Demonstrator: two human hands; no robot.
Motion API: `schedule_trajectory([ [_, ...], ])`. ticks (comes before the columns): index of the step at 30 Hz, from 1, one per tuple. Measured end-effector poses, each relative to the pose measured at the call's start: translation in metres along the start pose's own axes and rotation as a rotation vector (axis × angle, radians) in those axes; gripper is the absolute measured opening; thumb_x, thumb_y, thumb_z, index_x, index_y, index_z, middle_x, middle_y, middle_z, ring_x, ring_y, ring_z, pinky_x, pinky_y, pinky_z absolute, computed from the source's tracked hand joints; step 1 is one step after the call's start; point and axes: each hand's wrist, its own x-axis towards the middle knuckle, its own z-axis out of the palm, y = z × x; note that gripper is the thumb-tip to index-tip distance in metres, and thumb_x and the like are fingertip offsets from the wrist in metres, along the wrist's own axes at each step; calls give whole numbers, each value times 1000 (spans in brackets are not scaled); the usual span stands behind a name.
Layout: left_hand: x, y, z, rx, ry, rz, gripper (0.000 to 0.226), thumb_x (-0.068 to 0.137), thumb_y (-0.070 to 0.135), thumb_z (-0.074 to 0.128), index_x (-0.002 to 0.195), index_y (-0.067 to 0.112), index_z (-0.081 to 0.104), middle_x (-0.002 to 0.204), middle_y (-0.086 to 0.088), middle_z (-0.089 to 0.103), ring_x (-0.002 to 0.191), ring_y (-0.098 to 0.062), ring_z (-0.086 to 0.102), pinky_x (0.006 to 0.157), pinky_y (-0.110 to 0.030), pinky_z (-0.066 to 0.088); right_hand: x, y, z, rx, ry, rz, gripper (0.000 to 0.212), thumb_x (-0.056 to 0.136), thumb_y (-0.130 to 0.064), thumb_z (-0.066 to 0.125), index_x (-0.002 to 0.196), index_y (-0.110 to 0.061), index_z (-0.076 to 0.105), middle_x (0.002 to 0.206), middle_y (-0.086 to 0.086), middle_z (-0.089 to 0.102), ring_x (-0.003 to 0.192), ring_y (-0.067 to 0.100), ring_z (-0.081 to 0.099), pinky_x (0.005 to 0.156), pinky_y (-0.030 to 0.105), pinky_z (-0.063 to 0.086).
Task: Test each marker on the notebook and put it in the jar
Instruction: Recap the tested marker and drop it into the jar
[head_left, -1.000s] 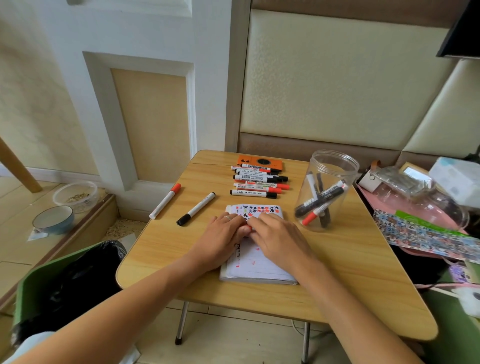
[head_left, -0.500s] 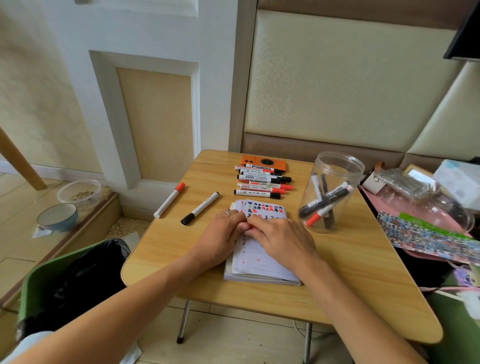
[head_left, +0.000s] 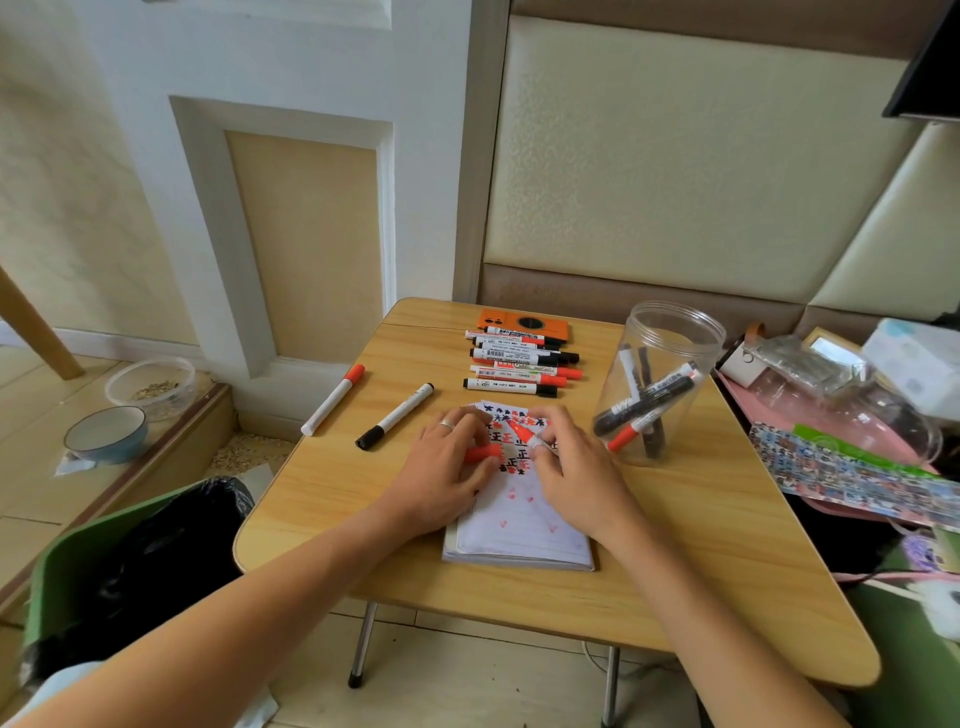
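With the cap (head_left: 483, 453) pinched in my left hand (head_left: 441, 475), my right hand (head_left: 574, 475) pinches the red marker (head_left: 522, 434), its bare tip aimed at the notebook (head_left: 519, 525) at mid-frame, ready for a test stroke. White barrel, orange-red nib. At right centre, the jar (head_left: 660, 382) waits open-mouthed for it.

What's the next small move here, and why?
Probably lower the tip onto the notebook and make a stroke. The left hand holds the red cap, already off; the right hand holds the marker with its tip bare over the page. No fresh stroke shows under it, and the jar comes after testing.
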Motion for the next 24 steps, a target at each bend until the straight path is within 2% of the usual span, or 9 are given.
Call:
schedule_trajectory([
  [2,-1,2,-1,20,-67,-11,33,91,42,47,120,25,49,119,9,51,111,-11,46,106,-41,35,0,-3,-3,187,50,30,21,105,-14,50,118,-30,47,93,1,65,71,15,68,66,45,61],
  [5,-1,5,-3,18,-144,-37,42,90,35,44,131,27,41,128,8,51,124,-11,41,115,-43,24,1,-7,-9,545,132,133,12,104,-9,55,106,-20,59,101,5,68,74,23,75,69,47,64],
  [8,0,4,-3,39,-211,2,56,94,27,43,149,32,32,157,9,36,150,-5,15,124,-39,7,2,-8,-15,1002,120,323,29,105,0,44,117,-10,69,100,11,76,90,31,76,80,44,62],
  [11,1,0,-1,99,-264,25,59,92,42,30,151,41,32,164,13,25,153,-2,6,124,-40,3,3,1,-18,1268,71,375,45,104,8,36,127,-12,68,108,16,76,98,29,75,82,39,59],
  [13,1,0,-1,118,-283,13,62,92,60,21,150,45,35,164,14,23,153,-2,5,124,-41,3,2,6,-17,1258,50,338,44,103,9,39,130,-13,65,108,15,74,97,25,74,79,35,59],
  [16,0,3,-2,142,-296,12,70,87,83,29,147,46,37,164,13,22,153,-6,6,124,-43,2,1,11,-11,1154,43,286,35,100,3,57,130,-12,63,99,8,73,91,20,72,70,27,57],
  [19,1,5,-3,173,-287,16,73,84,85,41,146,46,35,164,11,21,154,-10,6,124,-42,1,-1,10,-9,1021,95,263,21,97,-9,68,117,-13,66,83,4,68,74,19,67,59,24,49],
  [21,1,5,-3,167,-290,13,71,85,83,44,146,49,33,165,11,18,154,-10,4,124,-42,0,-3,9,-9,920,115,228,8,100,-17,64,108,-13,63,73,4,61,58,18,57,49,21,42],
  [24,1,5,-3,177,-306,8,71,83,85,39,147,53,32,166,11,16,154,-10,1,123,-41,-1,-4,10,-4,794,115,246,11,104,-18,59,96,-11,57,65,8,54,43,19,46,40,23,35],
])
